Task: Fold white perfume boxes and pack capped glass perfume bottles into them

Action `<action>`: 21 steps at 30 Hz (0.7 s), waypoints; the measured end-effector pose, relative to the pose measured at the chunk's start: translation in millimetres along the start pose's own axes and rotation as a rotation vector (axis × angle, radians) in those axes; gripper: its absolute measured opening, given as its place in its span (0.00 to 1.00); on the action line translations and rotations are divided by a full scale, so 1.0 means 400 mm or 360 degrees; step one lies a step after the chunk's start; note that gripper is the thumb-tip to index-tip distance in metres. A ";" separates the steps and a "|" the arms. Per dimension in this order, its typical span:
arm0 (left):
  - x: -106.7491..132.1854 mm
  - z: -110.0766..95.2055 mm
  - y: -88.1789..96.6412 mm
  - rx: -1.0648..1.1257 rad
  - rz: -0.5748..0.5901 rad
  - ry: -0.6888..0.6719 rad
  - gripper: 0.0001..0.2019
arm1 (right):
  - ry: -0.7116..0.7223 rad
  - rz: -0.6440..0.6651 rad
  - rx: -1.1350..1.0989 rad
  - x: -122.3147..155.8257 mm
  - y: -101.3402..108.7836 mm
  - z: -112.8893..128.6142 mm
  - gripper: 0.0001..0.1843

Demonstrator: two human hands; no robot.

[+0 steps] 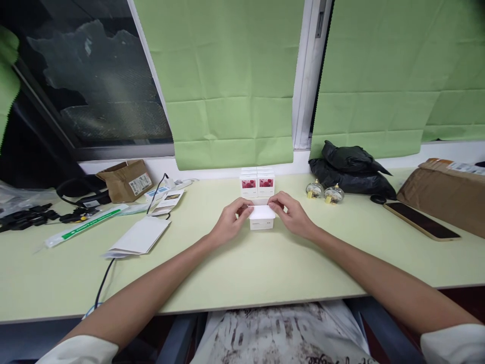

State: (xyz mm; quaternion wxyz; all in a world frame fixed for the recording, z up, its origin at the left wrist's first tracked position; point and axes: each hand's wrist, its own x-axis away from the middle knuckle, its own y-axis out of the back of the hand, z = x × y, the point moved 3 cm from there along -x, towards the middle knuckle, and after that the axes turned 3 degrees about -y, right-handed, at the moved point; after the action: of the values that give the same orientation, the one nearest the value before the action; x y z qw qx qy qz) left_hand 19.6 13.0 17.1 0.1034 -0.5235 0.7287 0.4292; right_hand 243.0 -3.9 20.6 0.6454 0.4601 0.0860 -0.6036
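Note:
A small white box (261, 224) stands on the table in front of me, its flap raised or folded toward me at the top. My left hand (232, 218) pinches the box's upper left corner between thumb and fingers. On the opposite corner, my right hand (291, 213) grips in the same way. Just behind them stand several small white boxes with red pictures (257, 185), set side by side and in rows. What is inside the box between my hands cannot be seen.
To the right are two clear glass ornaments (324, 192), a black plastic bag (350, 169), a phone (422, 221) and a big cardboard box (447, 194). On the left lie white folded card (140, 236), a green-and-white strip (89, 225), black cables and an opened brown carton (127, 181).

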 end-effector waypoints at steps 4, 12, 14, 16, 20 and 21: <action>-0.001 -0.002 -0.001 -0.0004 0.0015 0.0009 0.14 | 0.0003 0.0010 -0.0007 0.000 -0.002 -0.004 0.12; -0.001 0.005 -0.001 0.0006 0.0023 0.0025 0.13 | -0.0001 0.0011 -0.0018 0.002 -0.003 -0.008 0.10; 0.000 0.004 -0.001 0.0002 0.0023 0.0023 0.13 | -0.0013 0.0014 -0.0027 0.002 -0.003 -0.008 0.10; 0.000 0.003 0.000 -0.0008 0.0024 0.0019 0.13 | -0.0012 0.0012 -0.0035 0.002 -0.003 -0.008 0.10; -0.001 0.003 -0.001 -0.0009 0.0027 0.0012 0.14 | -0.0016 0.0005 -0.0039 0.001 -0.003 -0.009 0.11; -0.001 0.003 -0.001 -0.0006 0.0025 0.0010 0.14 | -0.0018 0.0005 -0.0040 0.001 -0.004 -0.010 0.11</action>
State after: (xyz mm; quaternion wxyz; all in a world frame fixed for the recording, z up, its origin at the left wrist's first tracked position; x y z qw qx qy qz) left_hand 19.8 14.0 16.5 0.0967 -0.5193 0.7323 0.4298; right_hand 243.5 -1.3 17.4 0.6525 0.4488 0.0891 -0.6040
